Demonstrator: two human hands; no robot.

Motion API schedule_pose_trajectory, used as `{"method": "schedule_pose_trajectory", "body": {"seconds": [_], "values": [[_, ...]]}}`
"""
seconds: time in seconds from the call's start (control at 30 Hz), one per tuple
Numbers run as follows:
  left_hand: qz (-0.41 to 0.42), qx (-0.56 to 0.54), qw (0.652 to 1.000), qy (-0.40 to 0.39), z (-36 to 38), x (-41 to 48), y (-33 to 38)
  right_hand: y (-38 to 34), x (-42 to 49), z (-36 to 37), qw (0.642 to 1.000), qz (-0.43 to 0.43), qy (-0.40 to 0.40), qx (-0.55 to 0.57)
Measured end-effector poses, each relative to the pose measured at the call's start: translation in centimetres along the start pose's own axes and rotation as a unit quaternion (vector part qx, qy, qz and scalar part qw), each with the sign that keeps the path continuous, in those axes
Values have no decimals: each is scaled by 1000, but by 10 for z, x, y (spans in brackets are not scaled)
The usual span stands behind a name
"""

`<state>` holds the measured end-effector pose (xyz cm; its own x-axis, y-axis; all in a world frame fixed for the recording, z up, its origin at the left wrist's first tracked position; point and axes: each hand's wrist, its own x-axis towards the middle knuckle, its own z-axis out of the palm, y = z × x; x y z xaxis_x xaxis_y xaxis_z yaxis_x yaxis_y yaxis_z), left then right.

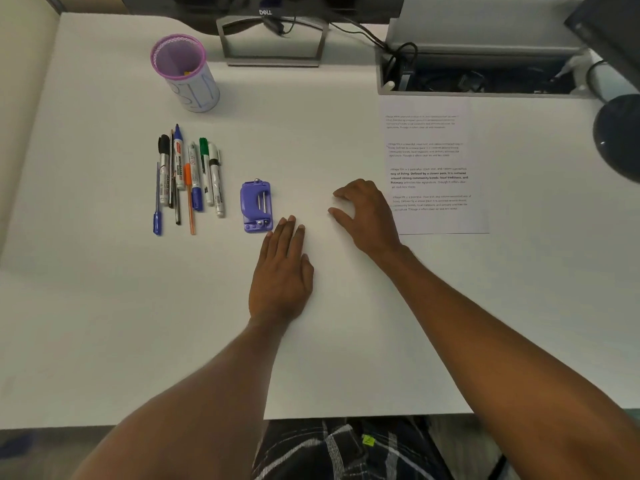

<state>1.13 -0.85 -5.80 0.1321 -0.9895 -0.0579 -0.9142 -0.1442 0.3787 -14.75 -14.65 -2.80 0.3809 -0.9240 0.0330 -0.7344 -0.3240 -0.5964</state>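
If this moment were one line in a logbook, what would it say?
left hand: flat on table, beside purple hole punch | right hand: loosely curled, holding nothing, at edge of printed sheet

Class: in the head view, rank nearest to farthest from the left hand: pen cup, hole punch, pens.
From the left hand:
1. Purple hole punch, at its fingertips.
2. Row of pens, farther left.
3. Pink mesh pen cup, back left.

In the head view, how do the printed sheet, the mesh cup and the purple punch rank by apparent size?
1. Printed sheet, clearly the largest.
2. Mesh cup, although it stands farther from the camera.
3. Purple punch, the smallest.
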Motion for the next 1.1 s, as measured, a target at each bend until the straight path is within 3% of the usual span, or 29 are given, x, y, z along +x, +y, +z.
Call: {"method": "schedule_pose_trajectory", "body": {"seconds": [0.4, 0.73, 0.87, 1.1], "values": [[-7, 5, 1000, -5, 1, 0, -1, -14, 9, 13, 996, 23, 51, -68], [5, -2, 1000, 3, 2, 0, -3, -8, 17, 19, 979, -48, 22, -195], [9, -12, 1000, 7, 3, 1, -4, -8, 38, 9, 987, -31, 0, -157], [10, -26, 1000, 3, 6, 2, -7, -48, 117, -14, 992, -39, 75, -95]]}}
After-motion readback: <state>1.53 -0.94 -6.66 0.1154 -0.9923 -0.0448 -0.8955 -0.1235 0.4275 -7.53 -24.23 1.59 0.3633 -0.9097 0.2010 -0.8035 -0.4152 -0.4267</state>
